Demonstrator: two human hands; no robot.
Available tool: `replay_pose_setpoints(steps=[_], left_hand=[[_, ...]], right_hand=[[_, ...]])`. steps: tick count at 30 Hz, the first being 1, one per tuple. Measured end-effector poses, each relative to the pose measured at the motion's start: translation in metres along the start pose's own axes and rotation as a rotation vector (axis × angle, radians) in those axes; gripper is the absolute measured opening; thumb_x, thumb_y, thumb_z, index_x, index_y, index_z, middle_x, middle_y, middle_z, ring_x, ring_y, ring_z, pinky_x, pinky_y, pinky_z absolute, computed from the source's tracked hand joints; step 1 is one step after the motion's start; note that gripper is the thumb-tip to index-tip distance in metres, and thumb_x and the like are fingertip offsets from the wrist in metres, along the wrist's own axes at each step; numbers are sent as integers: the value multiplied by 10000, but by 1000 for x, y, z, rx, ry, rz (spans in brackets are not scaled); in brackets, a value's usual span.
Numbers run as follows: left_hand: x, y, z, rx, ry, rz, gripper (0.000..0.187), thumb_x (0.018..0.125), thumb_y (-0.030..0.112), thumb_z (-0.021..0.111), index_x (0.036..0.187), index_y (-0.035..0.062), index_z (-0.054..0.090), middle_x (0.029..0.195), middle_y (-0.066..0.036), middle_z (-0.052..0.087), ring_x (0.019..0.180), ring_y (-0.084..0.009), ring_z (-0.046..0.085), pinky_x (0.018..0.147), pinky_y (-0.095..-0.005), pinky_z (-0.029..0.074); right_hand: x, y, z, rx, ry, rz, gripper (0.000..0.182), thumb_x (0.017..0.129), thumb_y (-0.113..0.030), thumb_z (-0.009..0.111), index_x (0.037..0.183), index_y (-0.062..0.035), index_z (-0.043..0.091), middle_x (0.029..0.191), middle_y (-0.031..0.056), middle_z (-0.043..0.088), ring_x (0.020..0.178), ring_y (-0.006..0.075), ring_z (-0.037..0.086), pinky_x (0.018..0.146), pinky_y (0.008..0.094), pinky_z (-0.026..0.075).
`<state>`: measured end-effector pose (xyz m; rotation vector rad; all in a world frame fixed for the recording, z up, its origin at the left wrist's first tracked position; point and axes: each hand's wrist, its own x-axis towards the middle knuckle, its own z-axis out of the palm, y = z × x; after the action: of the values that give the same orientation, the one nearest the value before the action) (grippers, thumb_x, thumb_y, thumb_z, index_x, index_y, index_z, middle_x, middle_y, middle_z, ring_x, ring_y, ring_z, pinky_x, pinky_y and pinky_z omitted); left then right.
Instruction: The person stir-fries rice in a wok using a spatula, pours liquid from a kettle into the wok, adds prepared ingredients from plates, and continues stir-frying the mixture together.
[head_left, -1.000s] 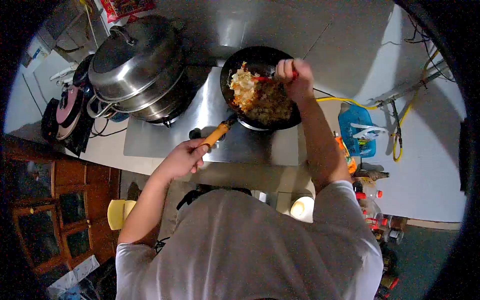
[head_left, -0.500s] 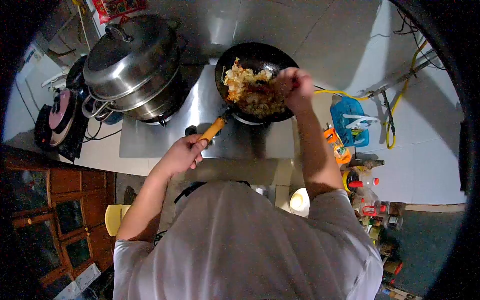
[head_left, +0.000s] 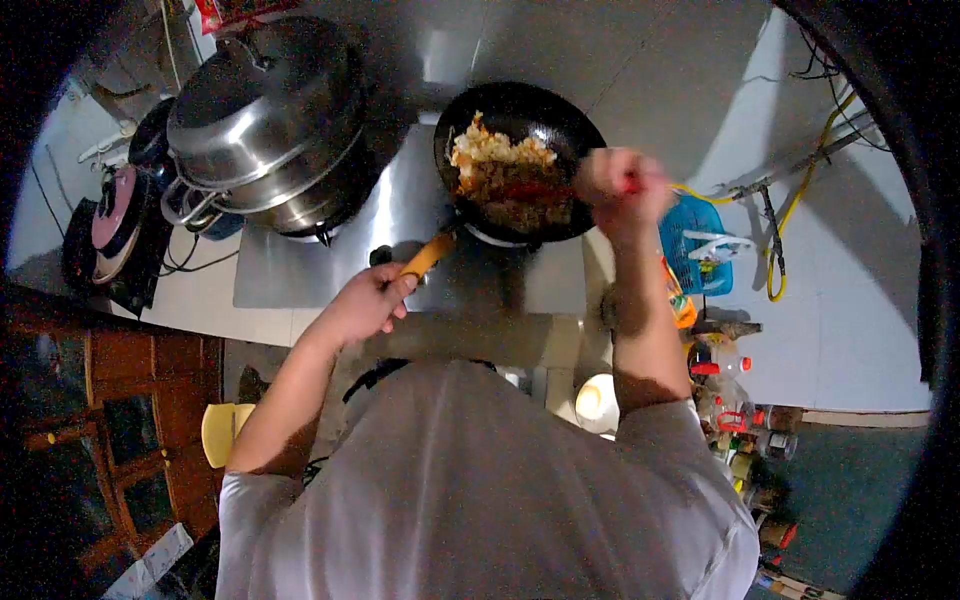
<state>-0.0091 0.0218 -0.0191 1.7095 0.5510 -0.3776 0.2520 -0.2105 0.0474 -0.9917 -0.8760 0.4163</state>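
Note:
A black wok (head_left: 572, 125) sits on the steel gas stove (head_left: 330, 285). Fried food (head_left: 500, 150), pale and golden in the upper part and darker brown below, lies inside it. My left hand (head_left: 365, 308) is wrapped round the end of the wok's wooden handle (head_left: 430, 256). Over the wok's right rim, my right hand (head_left: 625, 188) is closed on a red spatula (head_left: 535, 190). The spatula reaches left into the food; its end is blurred and I cannot make out its shape.
A large lidded steel steamer pot (head_left: 265, 130) stands on the left burner. Beyond the right forearm are a blue basket (head_left: 692, 262), an orange packet (head_left: 683, 305) and several bottles (head_left: 728, 360). A yellow hose (head_left: 780, 265) hangs at the right.
My right hand has moved right and slightly down with the spatula, past the wok's rim. The left hand stays on the handle. The camera view has shifted slightly.

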Motion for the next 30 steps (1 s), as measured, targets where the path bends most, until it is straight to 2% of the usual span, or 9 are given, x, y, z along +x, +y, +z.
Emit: replay_pose_setpoints(steps=[2,7,11,14,17,19,22,26,30], left_hand=[[1,-4,4,-53,12,35,401,1016,365,529,1261,58,606,733,-2,561,566,-81,508,520,-246,455],[11,-10,-1,-19,6,16,487,988,414,584,1305,46,553,702,-3,598,512,-87,511,507,-252,453],[8,-12,-1,-7,-54,31,414,1016,373,528,1284,64,594,732,-3,566,539,-82,496,514,-246,448],[7,-12,1,-15,-26,41,417,1014,382,528,1283,69,594,729,-8,577,520,-85,496,513,-248,448],[8,-12,0,20,-15,13,426,1012,386,532,1280,60,592,728,-10,581,527,-87,507,513,-245,449],[4,-10,1,22,-36,2,431,1013,386,532,1281,54,591,730,-12,582,532,-85,508,511,-244,447],[-3,-5,1,9,-30,-9,432,1013,381,534,1279,46,592,732,-12,584,539,-82,506,507,-243,442],[4,-9,1,-11,-22,12,422,1012,372,541,1273,46,602,734,-6,581,534,-77,491,505,-246,440],[-2,-9,5,20,-24,2,418,1012,369,544,1267,45,609,734,-2,577,534,-76,489,509,-242,439]], right_hand=[[2,36,-29,-139,87,112,498,952,-458,357,577,-131,384,521,7,350,493,163,331,487,314,284],[13,-54,36,32,-14,-51,502,948,-466,372,575,-130,385,514,6,347,489,158,331,468,314,254],[0,22,-2,-332,37,72,491,940,-443,401,561,-131,378,527,26,344,488,169,325,462,324,237],[19,-33,27,-34,11,14,466,922,-393,437,554,-114,378,531,32,354,488,183,335,471,325,261],[14,1,15,-26,38,169,432,920,-334,405,549,-114,363,521,37,354,484,179,331,470,322,276],[15,20,17,-426,138,176,436,941,-313,381,549,-121,358,511,37,358,483,175,335,468,324,287],[27,-18,18,-154,106,80,436,948,-293,380,549,-119,369,506,38,370,494,195,349,488,321,306],[27,42,-8,-373,95,-8,448,970,-303,353,557,-130,345,509,31,348,493,184,338,502,316,303],[39,-25,24,-280,195,78,404,931,-274,387,561,-127,320,539,26,343,500,179,310,501,320,279]])
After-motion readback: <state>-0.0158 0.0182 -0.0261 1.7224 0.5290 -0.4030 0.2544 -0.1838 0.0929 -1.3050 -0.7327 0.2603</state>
